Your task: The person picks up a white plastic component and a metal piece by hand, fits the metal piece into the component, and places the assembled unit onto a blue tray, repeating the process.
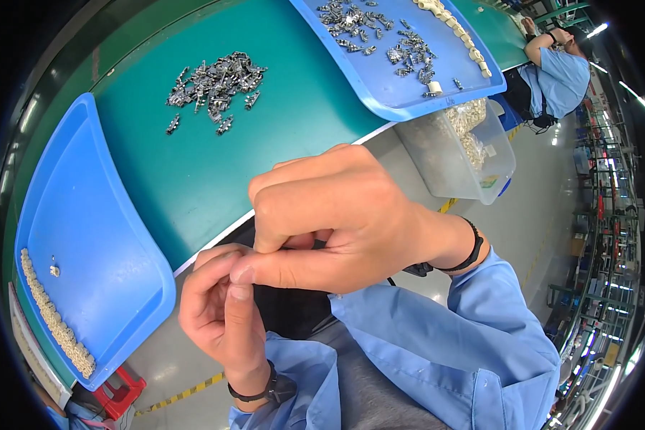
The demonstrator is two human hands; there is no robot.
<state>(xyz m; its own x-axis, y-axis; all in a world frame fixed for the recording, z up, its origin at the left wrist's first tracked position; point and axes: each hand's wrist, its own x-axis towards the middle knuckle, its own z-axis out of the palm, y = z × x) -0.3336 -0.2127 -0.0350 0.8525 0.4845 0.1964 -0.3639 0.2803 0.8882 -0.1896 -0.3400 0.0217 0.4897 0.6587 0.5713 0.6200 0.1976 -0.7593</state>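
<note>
My left hand (222, 312) and my right hand (337, 215) meet in front of my body, just off the table's near edge. Thumb and fingers of both are pinched together at the same spot. Whatever lies between the fingertips is hidden or too small to name. Beyond them, a loose pile of small dark metal parts (218, 82) lies on the green table (279, 136).
At left, a blue tray (93, 236) holds a row of cream pieces (54, 315) and a single small part (54, 270). A second blue tray (380, 100) at right carries metal parts (412, 54) and cream pieces (455, 29). Below it stands a translucent bin (437, 158). Another person (555, 79) sits far right.
</note>
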